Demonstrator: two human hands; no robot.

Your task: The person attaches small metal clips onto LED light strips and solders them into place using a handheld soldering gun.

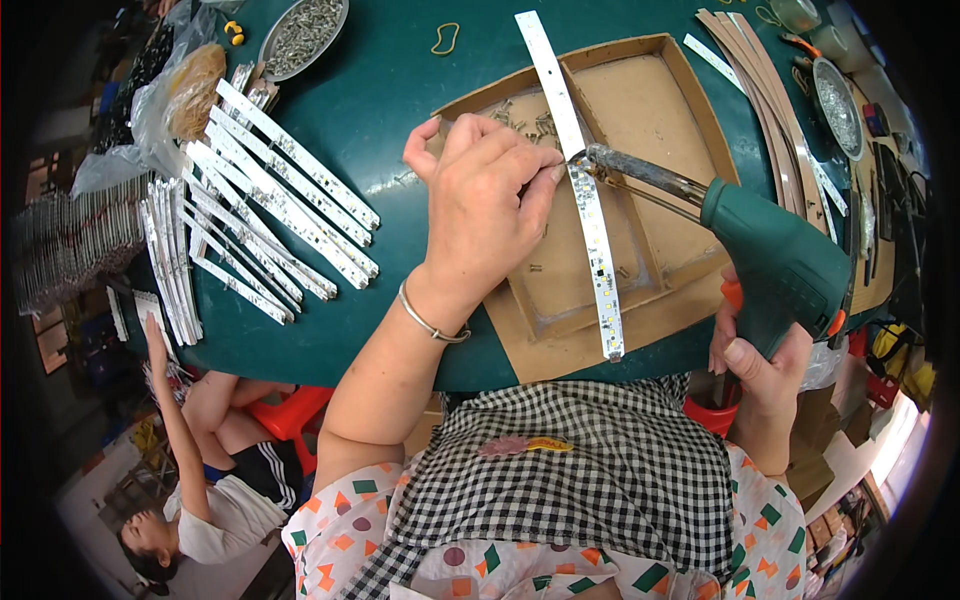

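My right hand (pixel 768 368) grips the handle of a green soldering gun (pixel 780 250) with an orange trigger. Its dark tip points left and meets a white LED strip board (pixel 603 270), which lies slanted across a shallow cardboard tray (pixel 705 120). Closed in a pinch, my left hand (pixel 485 190) has its thumb and fingertips at the board's left edge, right by the tip. Whatever is between those fingers is too small or hidden to name. Little metal pieces (pixel 540 125) lie scattered in the tray's left compartment.
Several LED strips (pixel 290 190) are heaped on the green table at left, near a metal bowl of small parts (pixel 303 38). Long brown and white strips (pixel 765 100) and another bowl (pixel 836 108) stand at right. A co-worker (pixel 200 490) is at lower left.
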